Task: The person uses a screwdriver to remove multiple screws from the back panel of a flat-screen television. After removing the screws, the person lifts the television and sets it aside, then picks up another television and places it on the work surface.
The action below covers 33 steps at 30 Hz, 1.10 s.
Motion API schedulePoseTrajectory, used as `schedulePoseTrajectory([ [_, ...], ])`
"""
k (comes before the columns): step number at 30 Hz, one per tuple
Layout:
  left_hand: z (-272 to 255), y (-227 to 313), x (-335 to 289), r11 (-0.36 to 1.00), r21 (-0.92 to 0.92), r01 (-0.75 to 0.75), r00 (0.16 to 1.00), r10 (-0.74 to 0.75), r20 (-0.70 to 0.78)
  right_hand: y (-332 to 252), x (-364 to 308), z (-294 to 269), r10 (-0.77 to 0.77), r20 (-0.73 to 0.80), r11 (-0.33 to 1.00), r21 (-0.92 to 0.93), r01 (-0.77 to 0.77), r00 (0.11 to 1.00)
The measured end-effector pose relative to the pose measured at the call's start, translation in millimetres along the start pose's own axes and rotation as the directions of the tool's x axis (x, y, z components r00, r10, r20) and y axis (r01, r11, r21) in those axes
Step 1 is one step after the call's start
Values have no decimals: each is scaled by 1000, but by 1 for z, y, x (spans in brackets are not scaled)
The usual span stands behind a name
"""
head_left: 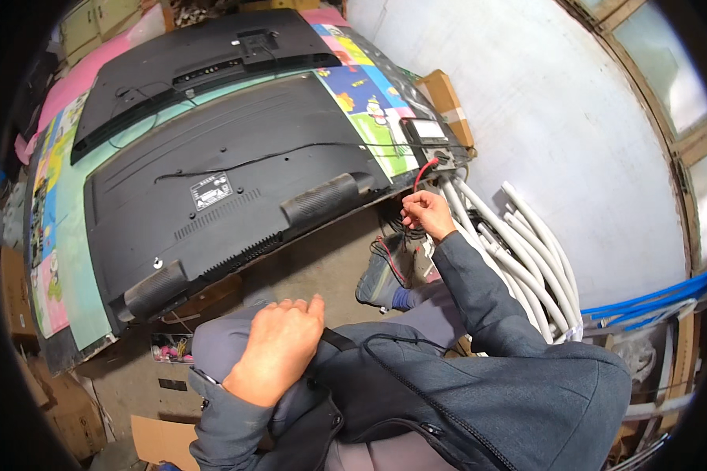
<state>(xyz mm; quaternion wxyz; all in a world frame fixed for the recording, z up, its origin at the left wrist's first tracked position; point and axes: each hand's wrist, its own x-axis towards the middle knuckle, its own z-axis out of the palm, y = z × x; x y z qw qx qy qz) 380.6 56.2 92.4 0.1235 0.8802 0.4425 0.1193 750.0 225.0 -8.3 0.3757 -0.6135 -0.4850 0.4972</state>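
Observation:
My right hand point(430, 213) is raised by the table's near right corner, fingers closed in a pinch. A thick red wire point(424, 170) runs from a dark meter-like device point(432, 141) down to that hand's edge; whether the fingers grip it cannot be told. My left hand point(284, 341) is over my thigh, back up, fingers curled and thumb beside them; its palm is hidden. Ahead of both hands a flat black television point(236, 188) lies back side up, with two dark speaker-like humps along its near edge. A black cable point(291, 149) stretches across it toward the device.
Behind lies a second black television point(212, 55) on the cartoon-patterned table cover point(369, 114). White pipes point(526, 259) lean at the right wall, near blue tubes point(652, 298). My shoe point(381, 275) is under the table edge, with thin red and black wires beside it. Cardboard boxes point(63, 408) stand left.

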Motion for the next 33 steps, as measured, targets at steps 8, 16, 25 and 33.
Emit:
schedulePoseTrajectory([
  [8,-2,8,-5,999,2,39,998,-39,51,72,2,-67,46,-277,968,-224,-111,960],
  [16,-2,8,5,999,15,34,998,-35,61,154,-5,-106,135,-388,757,-554,-347,912],
  [25,0,3,-11,1000,-4,-17,998,17,68,198,3,-111,81,32,397,-918,-3,996],
  [33,5,23,-11,959,-280,-48,938,-53,-343,265,28,-109,473,257,500,-866,-17,843],
])
